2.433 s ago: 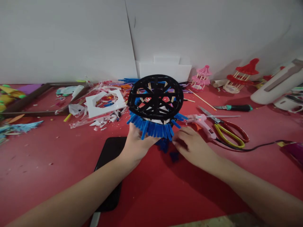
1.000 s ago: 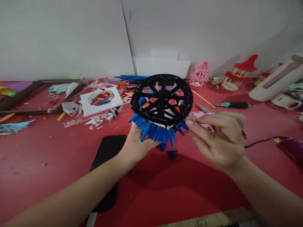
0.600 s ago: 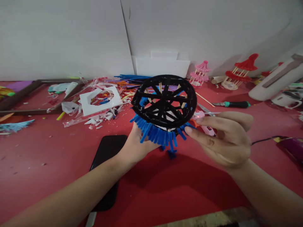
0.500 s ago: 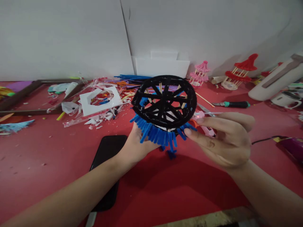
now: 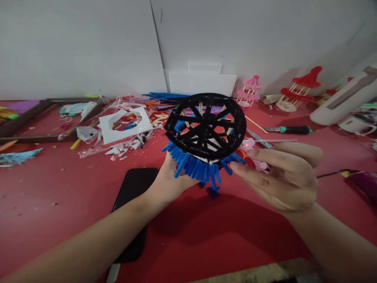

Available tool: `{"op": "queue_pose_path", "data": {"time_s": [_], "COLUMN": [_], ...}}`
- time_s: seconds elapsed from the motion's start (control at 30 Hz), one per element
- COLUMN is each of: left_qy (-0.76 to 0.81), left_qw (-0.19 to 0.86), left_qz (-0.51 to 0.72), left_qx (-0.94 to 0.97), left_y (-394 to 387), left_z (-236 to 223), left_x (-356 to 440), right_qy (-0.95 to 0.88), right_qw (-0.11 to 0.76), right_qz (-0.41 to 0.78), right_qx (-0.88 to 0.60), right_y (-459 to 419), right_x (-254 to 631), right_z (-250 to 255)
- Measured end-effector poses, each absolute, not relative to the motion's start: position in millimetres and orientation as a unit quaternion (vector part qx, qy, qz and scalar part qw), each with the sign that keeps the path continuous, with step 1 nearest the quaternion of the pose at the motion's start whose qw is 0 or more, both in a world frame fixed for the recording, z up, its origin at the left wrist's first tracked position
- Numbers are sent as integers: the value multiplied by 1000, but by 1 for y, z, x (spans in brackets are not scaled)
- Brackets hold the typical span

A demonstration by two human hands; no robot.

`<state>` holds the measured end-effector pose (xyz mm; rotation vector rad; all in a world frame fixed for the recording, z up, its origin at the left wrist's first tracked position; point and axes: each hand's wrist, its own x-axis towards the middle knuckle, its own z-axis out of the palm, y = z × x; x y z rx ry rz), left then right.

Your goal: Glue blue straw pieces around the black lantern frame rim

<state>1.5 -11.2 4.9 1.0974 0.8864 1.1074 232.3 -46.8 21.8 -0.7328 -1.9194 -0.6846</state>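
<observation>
A craft pavilion model (image 5: 203, 125) is tipped so its black, spoked, wheel-like base faces me. Thin wooden sticks show through the gaps, and blue pipe-cleaner pieces (image 5: 194, 167) fringe its lower side. My left hand (image 5: 171, 179) is closed round the model from behind and below; its fingertips are hidden. At the fringe's right end is my right hand (image 5: 282, 177), thumb and forefinger apart around a blue strand's tip, other fingers curled. The thumb appears to touch the strand. A small blue piece (image 5: 213, 192) shows beneath the fringe.
A black phone (image 5: 129, 236) lies under my left forearm on the red table (image 5: 206, 236). Scissors (image 5: 262, 140), a pink glue gun (image 5: 259, 164) and a craft knife (image 5: 294, 129) lie rightward. Pink (image 5: 250, 90) and red (image 5: 300, 90) models stand behind. Scraps surround a white cutout (image 5: 108, 131).
My right hand has shifted slightly right, its knuckles and forefinger drawing a little away from the fringe. The model and my left hand stay almost where they were.
</observation>
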Motion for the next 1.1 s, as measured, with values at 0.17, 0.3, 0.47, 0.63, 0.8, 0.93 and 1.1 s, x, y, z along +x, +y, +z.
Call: {"op": "queue_pose_path", "data": {"time_s": [0.17,0.3,0.47,0.63,0.8,0.93,1.1], "left_qy": [378,370,362,405,404,408,411], "left_qw": [605,580,589,615,560,559,589], "left_qz": [481,482,487,520,619,617,596], "left_qx": [510,542,534,432,374,374,360], "left_y": [-9,-6,-7,-8,-3,-2,-7], "left_z": [-1,-6,-8,-9,-1,0,0], "left_x": [0,-1,-3,-2,1,2,3], "right_qy": [-777,-766,-772,-770,-829,-853,-843], "right_qw": [469,482,470,482,385,318,302], "right_qz": [-289,-295,-297,-264,-164,-64,-30], "right_qx": [-304,-307,-309,-326,-372,-410,-444], "right_y": [-48,-47,-49,-45,-28,-22,-20], "right_x": [231,228,227,231,230,222,213], "right_z": [20,21,24,25,6,-16,-27]}}
